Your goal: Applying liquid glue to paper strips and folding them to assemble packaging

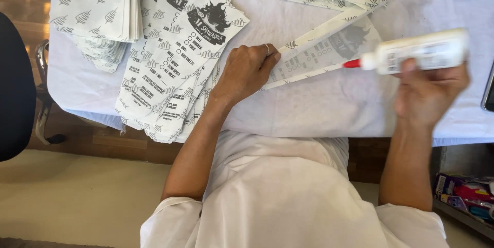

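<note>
On the white-covered table, a printed paper bag is pinned flat under the clenched left hand, while a white glue bottle (red-tipped, blurred) is gripped in the right hand.

Bright, even daylight – soft shadows under the left hand on the white table. Right hand and glue bottle smear with motion blur – the rest stays sharp.
</note>
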